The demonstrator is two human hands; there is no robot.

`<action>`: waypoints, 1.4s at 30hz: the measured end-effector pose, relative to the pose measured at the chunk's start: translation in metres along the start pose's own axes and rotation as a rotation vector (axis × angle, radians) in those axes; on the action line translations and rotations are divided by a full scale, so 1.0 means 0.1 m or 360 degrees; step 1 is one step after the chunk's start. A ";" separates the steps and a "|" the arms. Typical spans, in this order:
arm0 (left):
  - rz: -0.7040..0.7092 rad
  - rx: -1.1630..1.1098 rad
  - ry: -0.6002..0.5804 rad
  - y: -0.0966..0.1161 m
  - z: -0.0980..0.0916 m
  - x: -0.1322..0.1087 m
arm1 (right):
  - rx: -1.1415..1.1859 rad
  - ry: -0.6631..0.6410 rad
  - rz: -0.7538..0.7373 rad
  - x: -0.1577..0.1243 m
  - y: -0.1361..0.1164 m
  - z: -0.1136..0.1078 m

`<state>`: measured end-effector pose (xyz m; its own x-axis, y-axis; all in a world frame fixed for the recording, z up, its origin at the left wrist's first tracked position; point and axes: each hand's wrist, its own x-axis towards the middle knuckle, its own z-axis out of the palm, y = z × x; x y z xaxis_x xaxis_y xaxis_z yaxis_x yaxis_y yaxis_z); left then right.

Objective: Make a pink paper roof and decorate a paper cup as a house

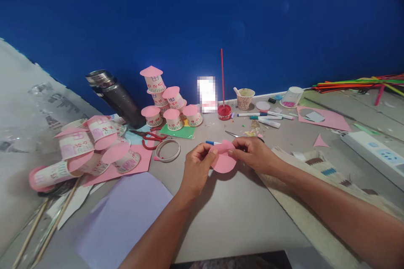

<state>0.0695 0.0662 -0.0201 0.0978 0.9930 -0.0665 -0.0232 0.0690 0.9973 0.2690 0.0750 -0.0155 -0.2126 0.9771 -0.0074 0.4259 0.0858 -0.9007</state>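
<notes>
A round piece of pink paper (pixel 223 164) is held up over the middle of the table between both hands. My left hand (pixel 199 164) pinches its left side with thumb and fingers. On the opposite side, my right hand (pixel 251 152) has the paper's upper right part between thumb and fingertips. The paper looks bent along its upper part, with a small flap standing above. Just behind it lies a blue-capped marker (pixel 213 142), partly hidden. Scissors (pixel 232 133) lie behind my right hand, which covers part of them.
Decorated paper cups with pink cone roofs (pixel 173 120) stand at the back left; more lie in a pile (pixel 94 145). A roll of tape (pixel 168 150), red-handled pliers (pixel 151 136), a dark flask (pixel 118 101) and purple paper (pixel 126 214) are leftward. Markers (pixel 265 115) and a power strip (pixel 378 155) are rightward.
</notes>
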 end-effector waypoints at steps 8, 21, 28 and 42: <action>0.0072 0.0346 -0.0098 0.04 -0.02 -0.01 | -0.0462 -0.0103 -0.0276 -0.01 0.07 -0.04; 0.0004 0.0427 -0.0195 0.03 0.00 -0.04 | -0.0466 -0.0321 -0.0455 -0.04 0.03 -0.04; -0.0101 0.0530 -0.0225 0.07 0.01 -0.07 | -0.0386 -0.0358 -0.0180 -0.05 -0.05 -0.07; -0.0174 0.0619 -0.0246 0.04 -0.01 -0.05 | -0.0475 -0.0377 -0.0123 -0.04 0.00 -0.03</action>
<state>0.0675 0.0619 -0.0159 0.2274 0.9537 -0.1967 0.3693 0.1024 0.9237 0.2724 0.0716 -0.0145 -0.4363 0.8966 -0.0759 0.6305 0.2445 -0.7367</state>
